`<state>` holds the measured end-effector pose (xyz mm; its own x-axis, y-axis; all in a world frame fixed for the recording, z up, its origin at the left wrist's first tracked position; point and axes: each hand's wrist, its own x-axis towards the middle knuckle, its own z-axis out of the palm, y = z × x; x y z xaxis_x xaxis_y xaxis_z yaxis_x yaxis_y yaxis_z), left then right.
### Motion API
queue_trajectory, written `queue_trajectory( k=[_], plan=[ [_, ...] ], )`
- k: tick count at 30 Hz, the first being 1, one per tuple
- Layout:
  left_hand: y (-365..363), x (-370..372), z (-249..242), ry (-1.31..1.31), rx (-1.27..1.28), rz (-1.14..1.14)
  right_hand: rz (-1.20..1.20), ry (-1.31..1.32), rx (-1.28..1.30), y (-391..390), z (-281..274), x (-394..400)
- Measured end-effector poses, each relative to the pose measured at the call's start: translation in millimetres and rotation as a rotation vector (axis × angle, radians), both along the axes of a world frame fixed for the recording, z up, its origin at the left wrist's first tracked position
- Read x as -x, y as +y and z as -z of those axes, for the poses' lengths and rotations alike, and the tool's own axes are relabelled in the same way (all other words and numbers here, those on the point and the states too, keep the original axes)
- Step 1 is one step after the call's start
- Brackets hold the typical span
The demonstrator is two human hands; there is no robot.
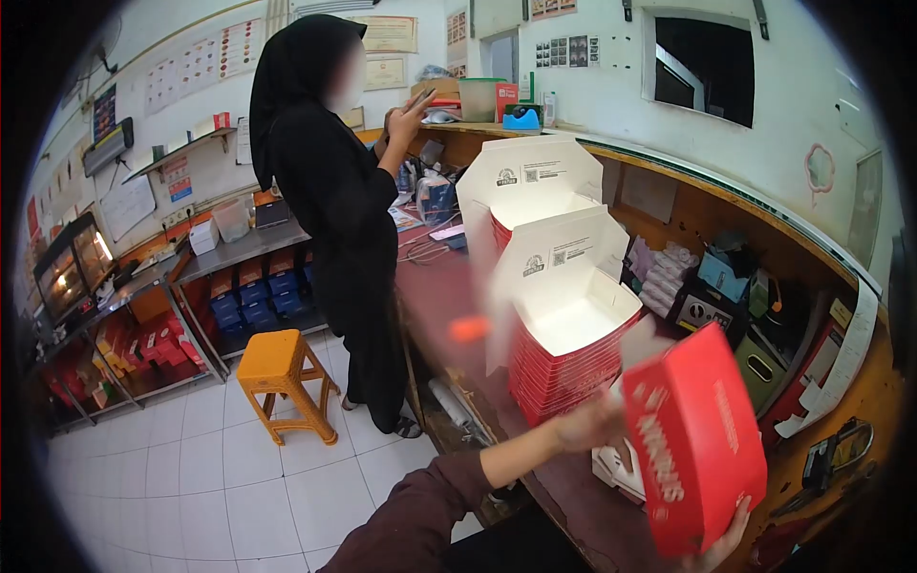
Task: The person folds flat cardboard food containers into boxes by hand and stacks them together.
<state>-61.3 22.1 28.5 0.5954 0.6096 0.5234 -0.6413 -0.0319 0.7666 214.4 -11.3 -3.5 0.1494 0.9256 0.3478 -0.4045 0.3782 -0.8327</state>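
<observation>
A red cardboard takeaway box (693, 444) with white lettering is tilted up at the front right. My right hand (731, 542) grips its lower right corner, the fingers curled round the edge. At its left side, my left hand (592, 420) is closed on the box edge, slightly blurred and with some fingers hidden behind the cardboard. Just beyond my left hand stands a tall stack of nested red boxes (559, 368), white inside, the top one with its lid raised. Behind that is a second open box stack (544, 177). White folded cardboard (616, 473) lies under my hands.
A person in black (330, 191) stands at the left, holding a phone. A yellow stool (282, 377) is on the tiled floor. The dark red table (439, 315) runs away from me. Packets (669, 277), a black device (702, 310) and a padlock (839, 454) sit along the right.
</observation>
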Motion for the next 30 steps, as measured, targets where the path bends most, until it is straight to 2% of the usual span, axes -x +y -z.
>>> queue_trajectory(
  k=[1,2,3,5,6,7,8,9,10,11,12,13,14,15,16,17,19,20,21,22,24,25,26,28,29,30],
  plan=[
    [-0.4,-9.1,6.3,0.335,-0.062,0.044,-0.085,0.074,0.033,-5.3,-3.3,10.6],
    [-5.2,-20.2,15.5,0.332,-0.059,0.047,-0.17,0.145,0.068,-9.2,-7.7,20.5],
    [-12.1,-36.1,31.5,0.369,0.109,-0.005,-0.166,0.14,0.073,-8.0,-7.5,28.3],
    [-37.5,-60.8,14.8,0.082,0.577,-0.033,-0.05,0.247,-0.217,0.2,3.8,44.4],
    [-54.8,-65.0,-11.1,-0.239,0.878,0.003,0.031,0.284,-0.363,1.3,10.4,47.5],
    [-54.0,-64.4,-16.7,-0.289,0.963,0.078,0.135,0.291,-0.265,1.1,18.4,50.0],
    [-21.3,-69.3,24.1,-0.49,0.372,0.819,0.257,0.297,-0.176,-2.5,20.6,50.6],
    [-23.1,-73.8,46.2,-0.491,0.478,0.538,0.274,0.322,-0.122,-11.2,6.1,58.8],
    [-31.9,-74.7,40.9,-0.383,0.491,0.198,0.295,0.356,-0.073,-17.6,-8.2,70.9],
    [-31.9,-77.6,35.9,-0.243,0.416,-0.008,0.337,0.213,-0.148,-17.9,-9.7,76.0],
    [-31.6,-83.5,28.8,-0.137,0.229,-0.249,0.367,0.069,-0.213,-11.2,-8.0,81.5],
    [-33.1,-90.0,19.4,-0.046,0.036,-0.5,0.511,-0.023,-0.234,-3.7,-6.4,94.9],
    [-32.8,-94.5,11.7,0.004,-0.107,-0.72,0.641,-0.113,-0.246,2.7,-7.1,99.9],
    [-29.9,-97.2,6.0,0.005,-0.195,-0.89,0.674,-0.12,-0.247,4.5,-13.1,90.9],
    [-22.1,-90.1,9.5,-0.003,-0.059,-0.777,0.464,0.095,-0.18,4.0,-20.7,81.5],
    [-14.3,-77.4,7.1,0.09,-0.071,-0.787,0.24,0.308,-0.114,2.8,-30.1,72.3],
    [-3.2,-57.7,1.9,0.181,-0.087,-0.808,-0.187,0.401,0.042,-0.1,-45.5,27.3],
    [-0.7,-50.3,0.5,0.245,-0.186,-0.86,-0.383,0.405,0.128,-0.3,-43.3,7.8],
    [1.3,-47.5,-0.1,0.308,-0.287,-0.909,-0.549,0.532,0.097,2.8,-39.6,-0.8],
    [2.4,-47.9,1.1,0.307,-0.288,-0.906,-0.546,0.532,0.095,3.2,-39.8,4.3],
    [0.0,-48.6,5.8,0.29,-0.308,-0.88,-0.033,0.216,0.015,2.3,-38.8,29.0],
    [-3.9,-55.6,9.0,0.291,-0.307,-0.881,0.137,0.043,0.016,5.9,-22.4,38.4],
    [-8.8,-69.2,12.9,0.202,-0.266,-0.834,0.403,-0.059,0.007,4.3,-11.9,61.0],
    [-13.5,-80.2,17.5,0.117,-0.228,-0.779,0.319,0.432,-0.178,7.0,-5.1,95.0],
    [-12.3,-82.2,19.4,0.071,-0.209,-0.771,0.154,0.534,-0.124,5.2,-11.4,92.2],
    [-10.8,-83.0,20.9,0.028,-0.188,-0.763,0.157,0.535,-0.127,7.1,-13.4,89.1]
  ],
)
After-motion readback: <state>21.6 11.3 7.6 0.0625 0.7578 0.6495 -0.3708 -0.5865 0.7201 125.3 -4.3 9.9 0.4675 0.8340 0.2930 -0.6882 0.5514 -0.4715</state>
